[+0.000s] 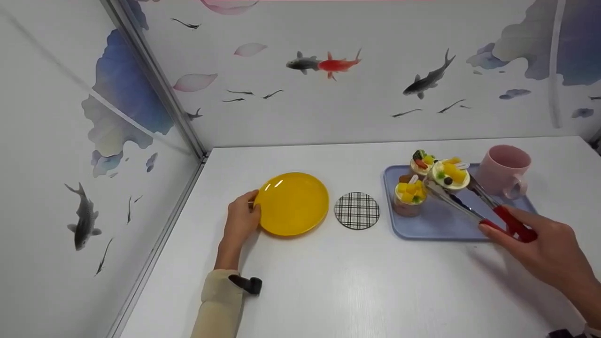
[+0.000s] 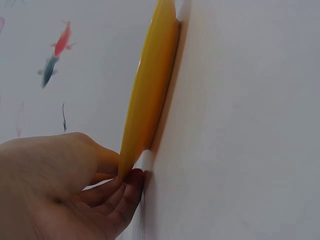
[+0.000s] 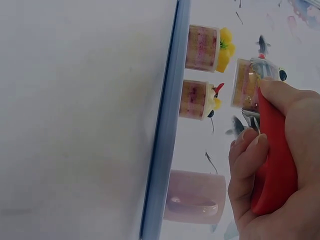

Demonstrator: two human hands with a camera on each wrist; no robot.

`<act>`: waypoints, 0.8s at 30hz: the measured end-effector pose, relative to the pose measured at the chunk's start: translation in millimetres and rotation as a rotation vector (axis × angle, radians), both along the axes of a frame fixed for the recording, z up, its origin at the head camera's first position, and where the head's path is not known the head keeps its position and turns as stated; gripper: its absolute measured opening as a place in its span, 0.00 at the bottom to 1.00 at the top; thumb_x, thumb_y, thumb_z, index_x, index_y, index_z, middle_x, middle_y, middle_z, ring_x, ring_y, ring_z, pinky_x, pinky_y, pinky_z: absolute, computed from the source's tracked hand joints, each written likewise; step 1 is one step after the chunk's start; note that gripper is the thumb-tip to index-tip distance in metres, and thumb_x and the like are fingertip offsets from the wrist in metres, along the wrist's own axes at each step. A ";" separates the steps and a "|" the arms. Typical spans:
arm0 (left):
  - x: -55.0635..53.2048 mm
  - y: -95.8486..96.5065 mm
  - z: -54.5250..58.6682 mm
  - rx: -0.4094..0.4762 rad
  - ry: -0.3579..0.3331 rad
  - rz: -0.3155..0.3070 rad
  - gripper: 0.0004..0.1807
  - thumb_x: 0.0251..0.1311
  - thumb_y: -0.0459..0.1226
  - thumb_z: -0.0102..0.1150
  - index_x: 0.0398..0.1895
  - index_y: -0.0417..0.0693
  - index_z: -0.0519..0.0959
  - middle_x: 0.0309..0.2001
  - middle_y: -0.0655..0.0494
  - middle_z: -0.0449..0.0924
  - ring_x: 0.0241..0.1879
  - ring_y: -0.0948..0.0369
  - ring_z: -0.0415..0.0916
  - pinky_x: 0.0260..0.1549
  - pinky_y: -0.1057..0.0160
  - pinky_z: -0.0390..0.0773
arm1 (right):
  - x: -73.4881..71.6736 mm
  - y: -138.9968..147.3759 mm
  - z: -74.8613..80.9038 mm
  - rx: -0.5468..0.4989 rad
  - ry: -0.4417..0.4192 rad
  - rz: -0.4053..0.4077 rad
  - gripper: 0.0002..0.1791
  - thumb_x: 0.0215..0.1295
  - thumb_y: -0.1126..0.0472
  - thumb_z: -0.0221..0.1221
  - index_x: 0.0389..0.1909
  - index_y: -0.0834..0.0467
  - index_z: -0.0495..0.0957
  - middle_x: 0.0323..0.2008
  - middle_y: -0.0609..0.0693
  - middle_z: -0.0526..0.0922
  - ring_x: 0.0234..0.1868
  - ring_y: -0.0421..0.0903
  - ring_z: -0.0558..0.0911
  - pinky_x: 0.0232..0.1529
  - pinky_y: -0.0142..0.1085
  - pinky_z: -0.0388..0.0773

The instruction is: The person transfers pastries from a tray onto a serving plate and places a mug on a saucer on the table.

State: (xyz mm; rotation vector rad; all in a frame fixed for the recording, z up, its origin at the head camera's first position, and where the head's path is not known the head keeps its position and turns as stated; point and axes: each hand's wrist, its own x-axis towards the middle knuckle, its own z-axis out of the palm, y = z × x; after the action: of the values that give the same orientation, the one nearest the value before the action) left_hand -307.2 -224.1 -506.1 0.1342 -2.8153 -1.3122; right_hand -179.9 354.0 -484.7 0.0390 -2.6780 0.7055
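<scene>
On the left, a yellow plate (image 1: 293, 204) has its rim pinched between the thumb and fingers of my left hand (image 1: 242, 217). The left wrist view shows the plate (image 2: 150, 85) edge-on, its base at the white table. My right hand (image 1: 549, 244) grips the red handles of metal tongs (image 1: 515, 224). Their tips hold a clear dessert cup (image 1: 450, 173) topped with mango, cream and a dark berry. In the right wrist view that cup (image 3: 243, 82) is raised off the blue tray (image 3: 161, 125). Two similar cups, one mango-topped (image 1: 409, 195) and one strawberry-topped (image 1: 421, 161), stand on the tray.
A pink mug (image 1: 502, 169) stands at the tray's back right, handle towards me. Between plate and tray lies a round checked coaster (image 1: 357, 211). White walls with painted fish rise behind the table and along its left side.
</scene>
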 end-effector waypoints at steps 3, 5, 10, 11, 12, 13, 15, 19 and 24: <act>-0.4 -0.3 -0.6 -0.007 0.003 -0.002 0.27 0.80 0.33 0.56 0.80 0.42 0.70 0.73 0.45 0.78 0.67 0.51 0.80 0.71 0.52 0.81 | -0.4 -2.8 1.4 -0.007 0.006 0.011 0.34 0.60 0.52 0.81 0.61 0.69 0.85 0.41 0.69 0.88 0.32 0.53 0.77 0.23 0.20 0.72; -0.4 -0.7 -0.8 -0.009 0.015 -0.007 0.27 0.80 0.33 0.56 0.79 0.41 0.71 0.72 0.45 0.78 0.67 0.50 0.80 0.70 0.52 0.82 | -0.9 -4.6 2.0 -0.012 0.012 0.017 0.34 0.60 0.52 0.81 0.61 0.69 0.85 0.41 0.69 0.89 0.31 0.53 0.77 0.23 0.21 0.72; -0.1 -0.7 -1.4 -0.007 0.034 -0.004 0.27 0.80 0.33 0.56 0.78 0.41 0.72 0.71 0.44 0.79 0.67 0.49 0.81 0.70 0.51 0.82 | -3.2 -9.8 4.0 -0.022 0.008 0.029 0.36 0.61 0.50 0.80 0.63 0.68 0.84 0.37 0.65 0.88 0.32 0.53 0.75 0.21 0.23 0.71; -0.3 -0.8 -1.4 -0.007 0.030 -0.002 0.27 0.80 0.33 0.56 0.78 0.41 0.72 0.71 0.45 0.79 0.67 0.50 0.81 0.70 0.51 0.82 | -3.7 -11.1 4.6 -0.024 0.009 0.034 0.35 0.61 0.50 0.80 0.63 0.67 0.84 0.37 0.64 0.88 0.33 0.53 0.75 0.21 0.24 0.71; -0.5 -0.7 -1.4 -0.005 0.027 -0.001 0.27 0.80 0.33 0.56 0.79 0.41 0.72 0.71 0.45 0.79 0.67 0.50 0.81 0.71 0.51 0.82 | -4.0 -12.6 5.5 -0.024 0.009 0.038 0.35 0.62 0.49 0.79 0.63 0.67 0.84 0.36 0.63 0.88 0.33 0.53 0.75 0.21 0.24 0.71; -0.6 -0.6 -1.2 -0.004 0.023 0.000 0.27 0.80 0.33 0.56 0.79 0.42 0.72 0.72 0.45 0.79 0.67 0.50 0.81 0.71 0.51 0.81 | -4.2 -14.0 6.3 -0.025 0.012 0.044 0.35 0.62 0.49 0.79 0.63 0.66 0.84 0.36 0.63 0.88 0.33 0.53 0.75 0.21 0.24 0.72; -0.7 -0.2 -1.0 -0.001 0.014 0.004 0.27 0.80 0.33 0.56 0.79 0.42 0.72 0.72 0.46 0.79 0.67 0.51 0.80 0.71 0.51 0.81 | -4.6 -16.7 7.8 -0.029 0.022 0.057 0.34 0.62 0.49 0.79 0.62 0.65 0.85 0.37 0.62 0.89 0.32 0.52 0.75 0.21 0.24 0.72; -0.3 -0.2 -1.2 0.006 -0.003 0.012 0.27 0.80 0.34 0.57 0.79 0.43 0.71 0.72 0.46 0.79 0.68 0.51 0.80 0.72 0.52 0.81 | -6.3 -22.1 9.2 -0.028 0.045 0.079 0.31 0.61 0.48 0.80 0.59 0.63 0.86 0.32 0.56 0.88 0.29 0.46 0.72 0.20 0.25 0.72; -0.2 -0.9 -0.5 0.011 -0.017 0.015 0.27 0.80 0.34 0.57 0.79 0.43 0.71 0.72 0.47 0.78 0.68 0.51 0.79 0.73 0.52 0.80 | -8.8 -29.1 8.9 -0.025 0.063 0.100 0.29 0.59 0.49 0.81 0.57 0.61 0.88 0.30 0.52 0.87 0.28 0.42 0.71 0.20 0.26 0.71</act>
State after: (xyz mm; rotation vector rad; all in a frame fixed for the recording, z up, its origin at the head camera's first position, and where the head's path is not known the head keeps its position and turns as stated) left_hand -307.4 -225.0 -506.5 0.1667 -2.8157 -1.3293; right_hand -188.7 324.8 -475.8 0.1866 -2.6217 0.7550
